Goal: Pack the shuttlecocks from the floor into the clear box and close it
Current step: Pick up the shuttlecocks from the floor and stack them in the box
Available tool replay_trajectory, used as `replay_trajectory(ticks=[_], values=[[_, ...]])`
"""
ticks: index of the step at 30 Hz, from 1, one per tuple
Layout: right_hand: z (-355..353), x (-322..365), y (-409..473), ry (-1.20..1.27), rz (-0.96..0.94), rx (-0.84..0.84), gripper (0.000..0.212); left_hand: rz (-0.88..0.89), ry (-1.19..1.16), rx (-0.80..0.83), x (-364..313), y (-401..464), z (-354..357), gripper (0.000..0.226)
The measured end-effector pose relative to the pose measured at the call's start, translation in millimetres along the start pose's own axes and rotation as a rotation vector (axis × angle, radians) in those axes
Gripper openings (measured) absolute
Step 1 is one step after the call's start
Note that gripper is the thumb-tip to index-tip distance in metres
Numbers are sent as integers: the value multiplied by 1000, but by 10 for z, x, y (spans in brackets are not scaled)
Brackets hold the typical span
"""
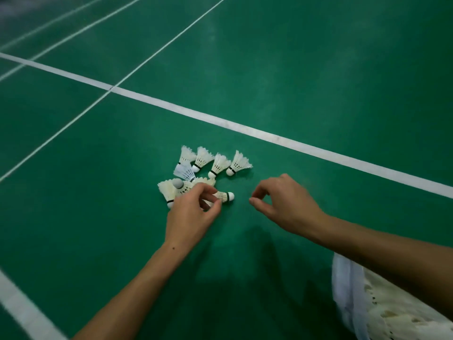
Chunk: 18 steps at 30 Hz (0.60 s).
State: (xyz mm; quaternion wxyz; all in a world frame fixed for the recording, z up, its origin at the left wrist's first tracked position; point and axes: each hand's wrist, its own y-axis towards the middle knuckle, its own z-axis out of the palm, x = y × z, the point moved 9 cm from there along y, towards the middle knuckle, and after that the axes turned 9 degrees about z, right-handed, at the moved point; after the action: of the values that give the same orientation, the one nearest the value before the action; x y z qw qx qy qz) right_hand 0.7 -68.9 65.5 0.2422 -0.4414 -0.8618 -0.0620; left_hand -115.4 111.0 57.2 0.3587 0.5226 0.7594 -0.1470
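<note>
White shuttlecocks [196,173] lie clustered on the green floor [318,82] at twelve o'clock of the left hand [191,212], which pinches one; the right hand [286,204] hovers loose, holding nothing. Possibly some are packed at five o'clock; most remain.

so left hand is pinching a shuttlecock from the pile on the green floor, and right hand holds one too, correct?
Not quite. In the head view the right hand holds nothing, its fingers loosely curled above the floor. The left hand does pinch a shuttlecock.
</note>
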Motion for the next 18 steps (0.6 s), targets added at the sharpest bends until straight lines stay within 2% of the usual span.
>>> replay_trajectory(ticks=[6, 9, 13, 16, 18], values=[[671, 388, 459, -22, -54, 67, 20, -15, 217, 20, 606, 30, -143, 33], [917, 511, 572, -84, -111, 105, 33, 13, 301, 74, 722, 77, 6, 53], [1141, 605, 657, -101, -159, 125, 50, 7, 374, 131, 733, 155, 217, 61], [1213, 622, 697, -113, -163, 101, 49, 4, 421, 170, 745, 189, 333, 61], [1220, 604, 707, -148, -159, 65, 43, -9, 408, 177, 769, 220, 357, 69]])
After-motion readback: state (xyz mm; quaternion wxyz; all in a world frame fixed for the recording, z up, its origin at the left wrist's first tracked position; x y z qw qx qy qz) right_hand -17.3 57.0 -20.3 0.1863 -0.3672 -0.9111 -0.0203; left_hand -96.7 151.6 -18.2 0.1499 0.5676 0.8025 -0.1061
